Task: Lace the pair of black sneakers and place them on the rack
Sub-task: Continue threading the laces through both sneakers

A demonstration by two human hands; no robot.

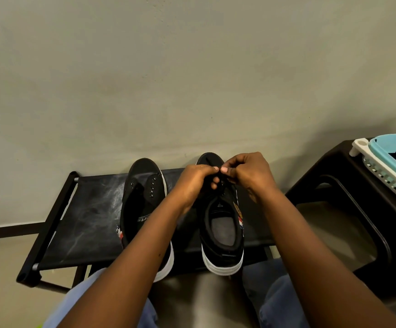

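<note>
Two black sneakers with white soles stand on the black rack, toes toward the wall. The left sneaker shows bare eyelets and no lace. Over the front of the right sneaker my left hand and my right hand meet fingertip to fingertip. Both pinch a black lace above the eyelets. Most of the lace is hidden by my fingers.
A dark stool stands to the right of the rack, carrying a white and light-blue plastic basket. A plain wall rises behind the rack. My knees in blue jeans sit just below the rack's front edge.
</note>
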